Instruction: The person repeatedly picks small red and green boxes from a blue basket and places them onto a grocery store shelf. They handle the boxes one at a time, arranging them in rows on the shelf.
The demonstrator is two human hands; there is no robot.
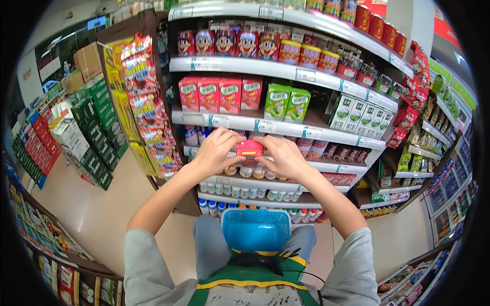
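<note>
Both hands hold a small red drink carton [249,147] in front of the shelves, its printed end turned towards me. My left hand [219,151] grips its left side between thumb and fingers. On the opposite side, my right hand [282,156] does the same. Just beyond the hands runs a white shelf edge [245,123] with price tags. Above it stands a row of red drink cartons [229,95], with two green cartons [288,102] to their right. Cans [305,147] on the shelf behind are partly hidden by my hands.
A blue plastic basket [255,231] sits between my knees. Hanging candy bags [143,103] line the left shelf end. Stacked drink cases [86,126] stand on the floor at left. White-and-green cartons [358,116] fill the right of the shelf, and bottles [220,207] the lowest one.
</note>
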